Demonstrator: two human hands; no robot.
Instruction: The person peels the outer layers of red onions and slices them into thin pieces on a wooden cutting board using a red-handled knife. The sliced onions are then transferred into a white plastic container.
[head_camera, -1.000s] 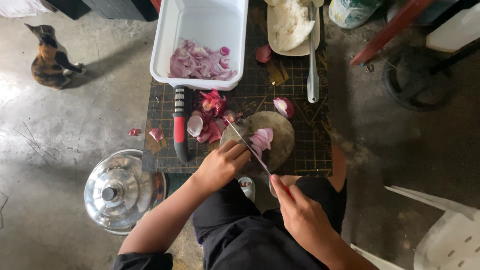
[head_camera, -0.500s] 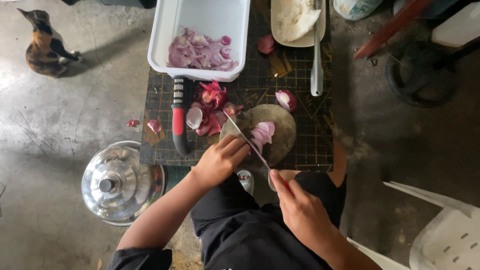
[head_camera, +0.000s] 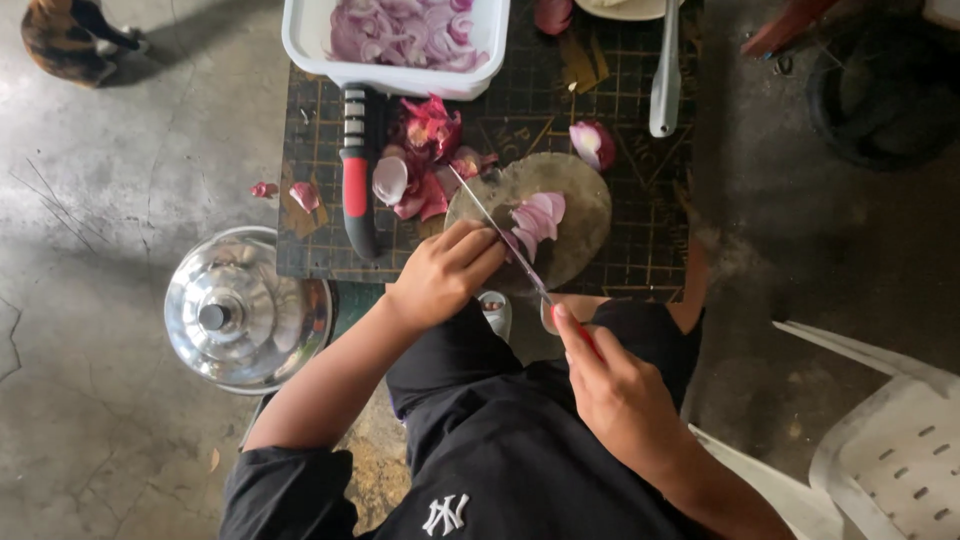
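Right hand (head_camera: 615, 385) clenched on red-handled thin knife (head_camera: 520, 255), blade slanting up-left beside fanned purple onion slices (head_camera: 537, 220); left hand (head_camera: 440, 275) curled, contents hidden.

left: spare knife (head_camera: 356, 175), peels (head_camera: 425, 160) | ahead: tub (head_camera: 400, 45) | right: bare mat (head_camera: 650, 230)

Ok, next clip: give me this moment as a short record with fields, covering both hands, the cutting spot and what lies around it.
left hand: fingers curled at the near edge of the round board, beside the blade
right hand: grips a red-handled knife, blade across the board
on board: onion slices
surface: dark mat
tub: white, holds sliced onion
beside: spare knife, onion peels
floor: steel lid
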